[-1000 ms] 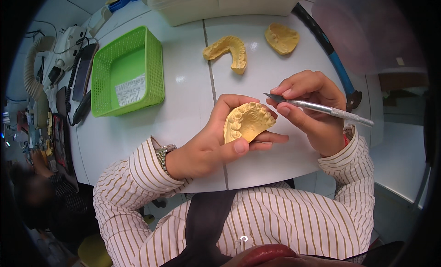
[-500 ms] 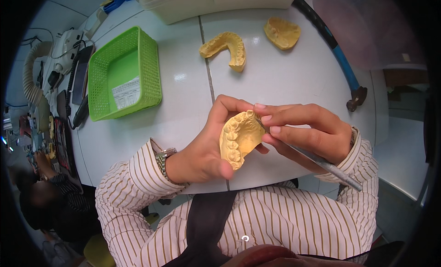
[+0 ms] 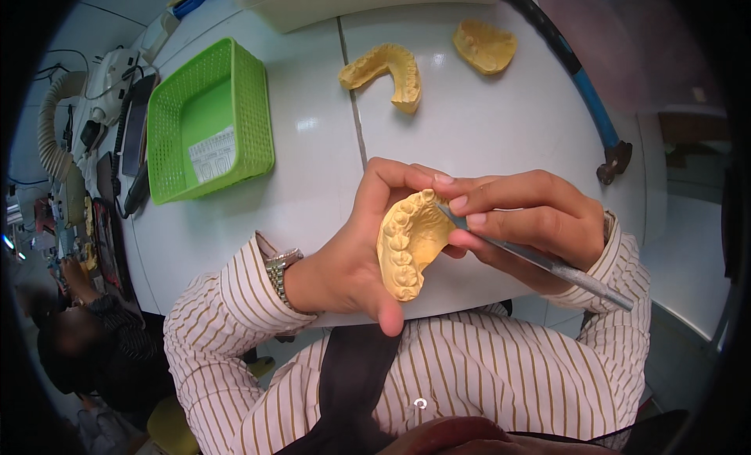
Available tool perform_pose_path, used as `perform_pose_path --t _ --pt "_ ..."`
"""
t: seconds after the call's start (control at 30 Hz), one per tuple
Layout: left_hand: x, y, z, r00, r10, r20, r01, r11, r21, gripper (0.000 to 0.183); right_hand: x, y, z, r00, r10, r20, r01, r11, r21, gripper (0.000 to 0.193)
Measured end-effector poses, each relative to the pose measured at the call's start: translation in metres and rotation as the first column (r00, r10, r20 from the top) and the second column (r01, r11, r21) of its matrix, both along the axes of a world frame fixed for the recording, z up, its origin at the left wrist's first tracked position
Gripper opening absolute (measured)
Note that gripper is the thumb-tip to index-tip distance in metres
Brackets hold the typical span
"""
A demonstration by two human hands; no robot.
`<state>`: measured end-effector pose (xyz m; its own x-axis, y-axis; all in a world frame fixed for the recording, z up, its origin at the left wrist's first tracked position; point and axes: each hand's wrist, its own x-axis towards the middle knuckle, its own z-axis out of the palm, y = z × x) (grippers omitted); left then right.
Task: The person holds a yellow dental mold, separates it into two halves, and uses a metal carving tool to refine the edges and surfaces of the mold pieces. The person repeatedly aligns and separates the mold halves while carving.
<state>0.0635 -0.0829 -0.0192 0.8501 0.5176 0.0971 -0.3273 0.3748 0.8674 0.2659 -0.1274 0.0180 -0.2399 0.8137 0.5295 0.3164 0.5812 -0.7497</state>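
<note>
A yellow plaster dental cast [image 3: 403, 251], its row of teeth facing up and to the left, is held in my left hand [image 3: 344, 255]. The fingers curl behind it and the thumb points down beside its lower end. My right hand [image 3: 532, 224] grips a slim metal dental carving tool [image 3: 579, 276] like a pen, its knurled handle slanting down to the right. The tool's tip meets the inner side of the cast's upper end, near the teeth; fingers partly hide that spot. Both hands are close together above the table's near edge.
Beyond my hands lie a horseshoe-shaped yellow cast [image 3: 391, 68] and another yellow cast piece [image 3: 483, 46]. A green basket [image 3: 252, 115] with a printed paper stands left. A blue-and-black hammer [image 3: 591, 103] lies right. At the back is a pale plastic box [image 3: 375, 0]. Another person [image 3: 86, 330] sits far left.
The cast has turned slightly and its lower end sits lower. My left thumb has moved down off it. My right hand and the tool's handle have shifted a little right.
</note>
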Motion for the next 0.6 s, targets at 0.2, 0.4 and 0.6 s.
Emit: perform_pose_path --t 0.2,0.4,0.6 --pt "-0.0008 0.0043 -0.0051 0.997 -0.036 0.065 0.023 0.981 0.191 0.106 -0.0029 0.0005 -0.0017 1.000 -0.006 -0.002 0.006 1.000 0.028 0.016" --pt "-0.0002 0.0036 -0.0074 0.997 -0.034 0.067 0.018 0.973 0.228 0.098 -0.0020 0.0001 0.0007 1.000 -0.009 0.012 0.009 1.000 0.020 0.015" --pt "-0.0007 0.0008 -0.0073 0.998 -0.016 0.063 0.001 0.973 0.232 0.096 -0.0039 -0.0022 0.0031 1.000 -0.010 0.007 0.010 1.000 0.011 0.014"
